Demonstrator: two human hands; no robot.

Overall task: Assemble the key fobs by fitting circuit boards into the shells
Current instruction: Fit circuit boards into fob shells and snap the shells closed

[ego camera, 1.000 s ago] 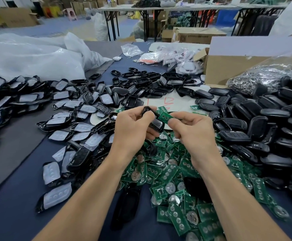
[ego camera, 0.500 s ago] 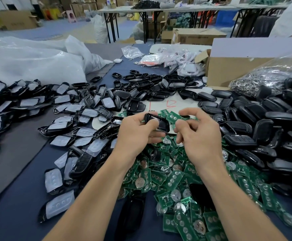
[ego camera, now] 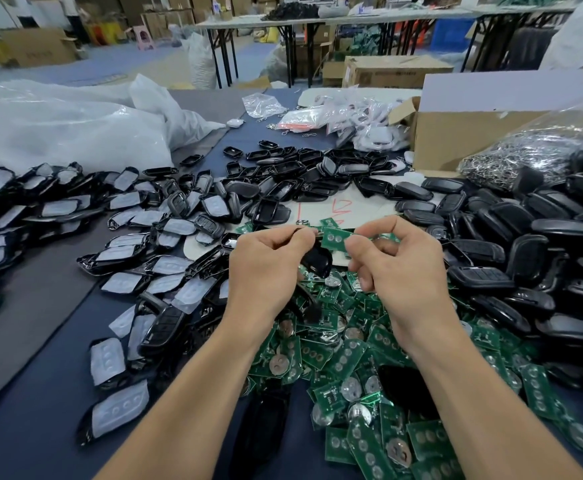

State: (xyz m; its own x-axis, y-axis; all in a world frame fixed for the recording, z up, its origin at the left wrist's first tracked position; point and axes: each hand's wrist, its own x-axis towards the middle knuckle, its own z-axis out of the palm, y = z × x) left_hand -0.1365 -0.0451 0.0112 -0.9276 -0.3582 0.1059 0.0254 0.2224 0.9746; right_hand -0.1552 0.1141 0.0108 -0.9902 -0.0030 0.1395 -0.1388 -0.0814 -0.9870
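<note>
My left hand (ego camera: 266,268) grips a black key fob shell (ego camera: 316,259) by its upper end, so the shell hangs tilted below my fingers. My right hand (ego camera: 397,261) pinches a green circuit board (ego camera: 335,239) between thumb and forefinger. The board's left edge meets the top of the shell. Both hands hover above a heap of green circuit boards (ego camera: 349,358) with round battery clips.
Shell halves with grey button pads (ego camera: 123,271) spread to the left. Closed black shells (ego camera: 512,251) pile up on the right. Further back lie empty shell frames (ego camera: 297,168), a cardboard box (ego camera: 463,133), a bag of key rings (ego camera: 532,150) and white plastic bags (ego camera: 61,129).
The shell in my left hand has tipped to hang downward. My right hand now brings the green board up against its top end. The camera has shifted a little.
</note>
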